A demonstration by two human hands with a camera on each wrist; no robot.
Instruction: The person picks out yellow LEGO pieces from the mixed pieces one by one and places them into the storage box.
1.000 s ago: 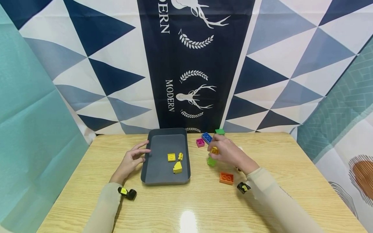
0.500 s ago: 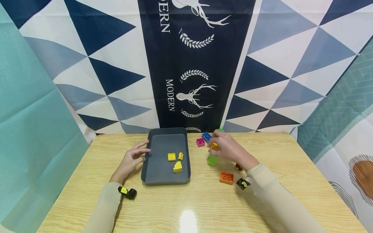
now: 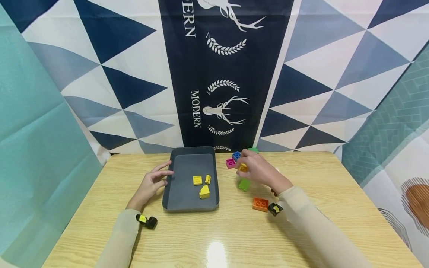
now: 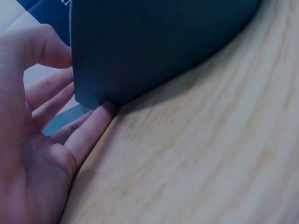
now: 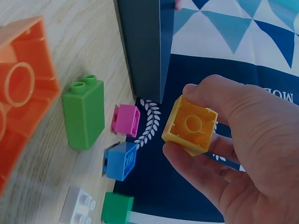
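In the head view my right hand (image 3: 258, 169) is above the table, right of the grey tray (image 3: 182, 207). Thumb and fingers pinch a yellow-orange toy brick (image 5: 189, 125), its hollow underside facing the right wrist camera. My left hand (image 3: 151, 188) rests at the tray's left edge, its fingertips touching the rim and its fingers fairly straight. Inside the tray lie a flat square yellow brick (image 3: 197, 180), a small yellow piece (image 3: 207, 179) and a sloped yellow brick (image 3: 204, 192).
Around the right hand lie a lime-green brick (image 5: 84, 114), a pink brick (image 3: 230, 163), a blue brick (image 3: 236, 155), an orange brick (image 3: 260, 204), a white brick (image 5: 77, 206) and a darker green brick (image 5: 117, 207). A patterned cloth (image 3: 218, 74) hangs behind the table.
The right hand, pinching the yellow-orange brick, has lifted it and shifted slightly left, so more of the lime-green brick shows. The left hand and the tray stay in place.
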